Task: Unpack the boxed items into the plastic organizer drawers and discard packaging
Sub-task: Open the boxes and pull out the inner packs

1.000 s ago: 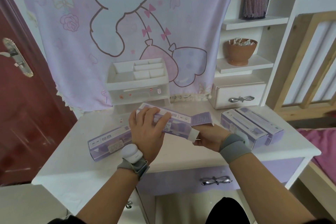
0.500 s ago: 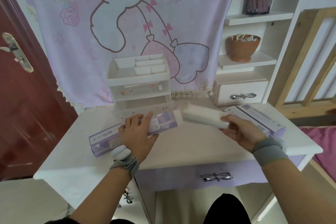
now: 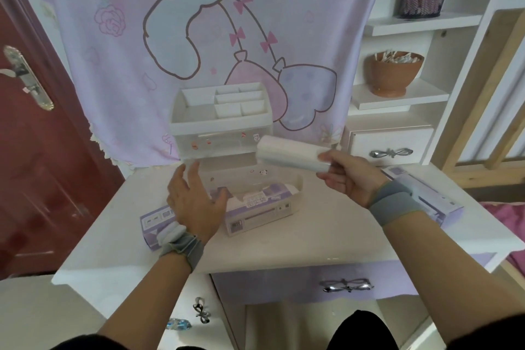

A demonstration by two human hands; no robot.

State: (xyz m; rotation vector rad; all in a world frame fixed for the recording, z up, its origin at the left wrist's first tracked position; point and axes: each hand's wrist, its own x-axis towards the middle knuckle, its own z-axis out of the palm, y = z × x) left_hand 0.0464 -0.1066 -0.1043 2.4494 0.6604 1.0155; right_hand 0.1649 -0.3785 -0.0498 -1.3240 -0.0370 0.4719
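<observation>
My right hand (image 3: 348, 179) grips one end of a white wrapped roll (image 3: 289, 152) and holds it in the air in front of the clear plastic organizer (image 3: 220, 125). The organizer's lower drawer (image 3: 241, 172) is pulled out. An opened purple box (image 3: 260, 207) lies on the desk with its end flap up. My left hand (image 3: 194, 202) hovers over the desk with relaxed fingers, holding nothing, partly covering a second purple box (image 3: 154, 221). More purple boxes (image 3: 426, 196) lie behind my right wrist.
The white desk (image 3: 312, 241) has a purple drawer in front. A white shelf unit (image 3: 397, 99) at the right holds a brown bowl and a mesh pen cup. A red door (image 3: 34, 150) stands at the left, a wooden bed frame at the right.
My right hand pulled the white roll out of the box and lifted it toward the organizer. My left hand let go of the box, which now lies on the desk.
</observation>
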